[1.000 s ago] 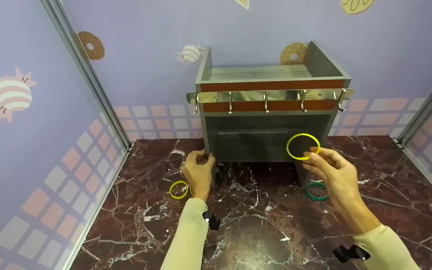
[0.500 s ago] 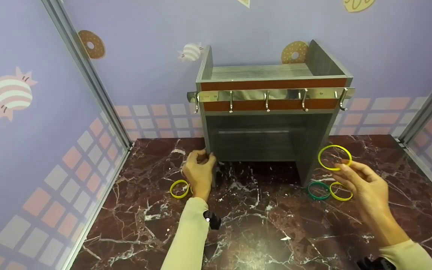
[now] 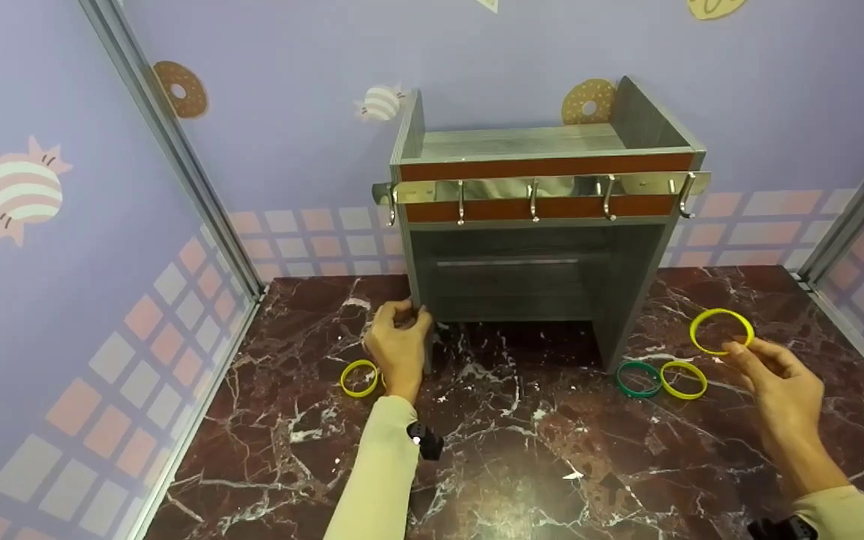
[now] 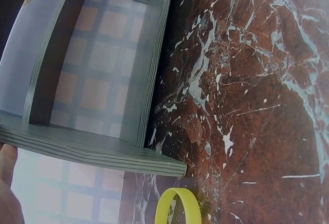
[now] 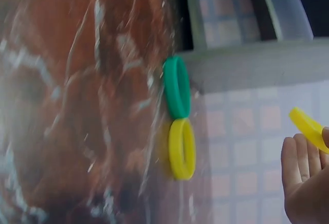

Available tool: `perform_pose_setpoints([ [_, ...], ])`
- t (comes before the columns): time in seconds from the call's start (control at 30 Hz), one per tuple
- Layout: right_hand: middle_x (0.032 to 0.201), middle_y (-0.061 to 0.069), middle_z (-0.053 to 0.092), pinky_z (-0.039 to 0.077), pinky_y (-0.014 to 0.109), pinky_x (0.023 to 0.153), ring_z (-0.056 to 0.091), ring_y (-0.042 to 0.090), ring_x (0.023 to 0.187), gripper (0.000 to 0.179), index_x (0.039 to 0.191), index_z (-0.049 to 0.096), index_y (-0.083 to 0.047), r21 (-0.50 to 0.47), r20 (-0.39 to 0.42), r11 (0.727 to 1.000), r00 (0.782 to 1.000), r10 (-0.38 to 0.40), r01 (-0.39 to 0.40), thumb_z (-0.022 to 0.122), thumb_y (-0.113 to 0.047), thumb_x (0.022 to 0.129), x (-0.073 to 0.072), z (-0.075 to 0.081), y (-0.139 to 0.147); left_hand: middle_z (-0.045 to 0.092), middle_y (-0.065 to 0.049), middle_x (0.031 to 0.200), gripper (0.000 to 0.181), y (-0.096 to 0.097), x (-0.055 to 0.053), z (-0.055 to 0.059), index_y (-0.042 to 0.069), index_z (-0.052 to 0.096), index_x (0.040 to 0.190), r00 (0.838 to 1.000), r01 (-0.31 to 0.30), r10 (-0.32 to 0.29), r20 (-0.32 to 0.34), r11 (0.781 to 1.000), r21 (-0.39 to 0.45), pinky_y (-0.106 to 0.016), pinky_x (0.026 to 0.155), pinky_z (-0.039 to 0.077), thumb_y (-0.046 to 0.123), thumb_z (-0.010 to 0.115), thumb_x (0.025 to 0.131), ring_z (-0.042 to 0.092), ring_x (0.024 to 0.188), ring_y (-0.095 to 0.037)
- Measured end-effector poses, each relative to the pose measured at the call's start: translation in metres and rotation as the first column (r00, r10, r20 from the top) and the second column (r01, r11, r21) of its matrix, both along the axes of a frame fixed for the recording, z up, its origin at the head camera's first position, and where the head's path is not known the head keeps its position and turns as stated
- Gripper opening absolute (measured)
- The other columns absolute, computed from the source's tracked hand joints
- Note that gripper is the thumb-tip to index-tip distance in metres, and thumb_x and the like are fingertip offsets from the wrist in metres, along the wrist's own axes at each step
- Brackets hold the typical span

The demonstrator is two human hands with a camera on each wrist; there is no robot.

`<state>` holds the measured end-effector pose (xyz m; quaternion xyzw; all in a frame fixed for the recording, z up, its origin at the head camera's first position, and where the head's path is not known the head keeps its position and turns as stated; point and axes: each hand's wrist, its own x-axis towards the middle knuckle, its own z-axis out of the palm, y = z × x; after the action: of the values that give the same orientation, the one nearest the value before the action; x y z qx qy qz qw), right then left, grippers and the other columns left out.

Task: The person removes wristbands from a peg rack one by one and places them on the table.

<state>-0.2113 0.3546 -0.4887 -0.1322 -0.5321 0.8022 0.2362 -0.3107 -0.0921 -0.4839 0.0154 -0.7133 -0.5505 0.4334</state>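
Note:
In the head view my right hand pinches a yellow wristband between thumb and fingers, raised above the table at the right. My left hand grips the left side panel of a grey wooden shelf low down. A green wristband and another yellow wristband lie side by side at the shelf's right foot. By my left wrist lies one more yellow wristband; the wrist hides what is just behind it. The right wrist view shows the held band at its right edge.
A metal rail with several hooks runs across the shelf's front, its ends jutting past both sides. Under everything is a dark red marbled table. Patterned walls with metal corner posts enclose the back and sides.
My right hand has carried the yellow wristband rightward and lower, away from the shelf front. This uncovers the yellow band beside the green one. My left hand stays in place.

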Motion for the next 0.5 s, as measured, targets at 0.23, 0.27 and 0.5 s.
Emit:
perform_pose_setpoints([
  [0.23,0.082,0.003,0.075,0.063,0.024,0.072,0.077,0.013,0.072,0.008,0.096,0.077,-0.005,0.0,0.112,1.0,0.993,-0.024,0.024,0.08,0.001,0.092,-0.006,-0.018,0.02,0.075,-0.012,0.084,0.014,-0.006,0.004,-0.004,0.0,0.076,0.084,0.999,-0.039,0.039,-0.001,0.999,-0.017,-0.034,0.064,0.064,-0.003,0.087,0.076,0.076,0.073,-0.026],
  [0.27,0.082,0.003,0.075,0.063,0.024,0.072,0.077,0.012,0.072,0.008,0.095,0.077,-0.005,-0.002,0.121,1.0,0.992,-0.02,0.021,0.08,0.002,0.092,-0.007,-0.021,0.023,0.075,-0.012,0.083,0.014,-0.007,0.004,-0.004,0.0,0.076,0.084,0.999,-0.043,0.043,-0.002,0.999,-0.018,-0.034,0.064,0.064,-0.003,0.087,0.076,0.076,0.072,-0.026],
  [0.5,0.082,0.001,0.077,0.064,0.025,0.069,0.077,0.013,0.07,0.016,0.089,0.077,-0.013,-0.005,0.167,1.0,0.986,0.008,-0.008,0.076,0.003,0.095,-0.003,-0.041,0.043,0.075,-0.011,0.084,0.014,-0.002,-0.001,-0.002,0.0,0.076,0.084,1.0,-0.017,0.017,-0.013,0.999,-0.034,-0.031,0.065,0.063,-0.002,0.086,0.076,0.075,0.074,-0.025],
])
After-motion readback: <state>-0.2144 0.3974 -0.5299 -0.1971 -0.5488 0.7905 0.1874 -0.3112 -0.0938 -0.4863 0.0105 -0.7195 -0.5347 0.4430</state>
